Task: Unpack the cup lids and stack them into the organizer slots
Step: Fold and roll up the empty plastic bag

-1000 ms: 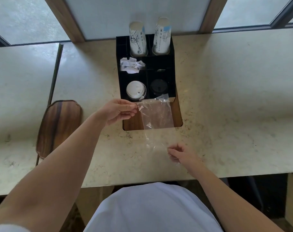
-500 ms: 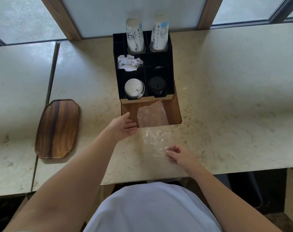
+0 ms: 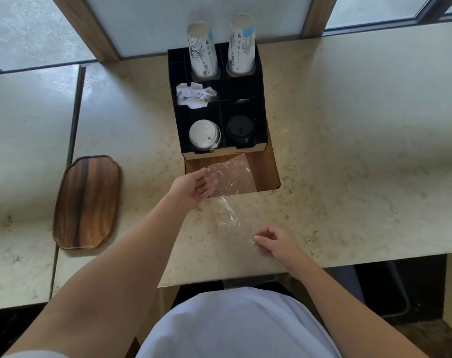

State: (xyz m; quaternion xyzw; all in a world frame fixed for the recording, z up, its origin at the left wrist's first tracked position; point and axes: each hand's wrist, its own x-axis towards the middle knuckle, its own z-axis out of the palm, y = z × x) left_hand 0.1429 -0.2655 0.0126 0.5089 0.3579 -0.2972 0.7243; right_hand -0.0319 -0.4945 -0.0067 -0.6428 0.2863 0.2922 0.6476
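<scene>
Right hand (image 3: 276, 242) grip pinching clear plastic bag (image 3: 231, 195) – near end, left hand (image 3: 193, 187) grip slack beside its far part

— What can't you make out from up here?

— My own chest hides the counter's near edge (image 3: 245, 276) in the middle, and both forearms run off the bottom of the view. The clear plastic bag (image 3: 231, 192) is so faint against the stone that I can't trace its outline near my right hand (image 3: 274, 244).

— Does that hand hold it?

— The fingertips sit at its corner, but whether they pinch it, I cannot tell.

— And the organizer (image 3: 217, 99)?

— The white lids (image 3: 203, 134) and black lids (image 3: 240, 130) show only their tops; the stacks below are hidden by the slot walls. The print on the paper cups (image 3: 203, 55) is too small to read.
</scene>
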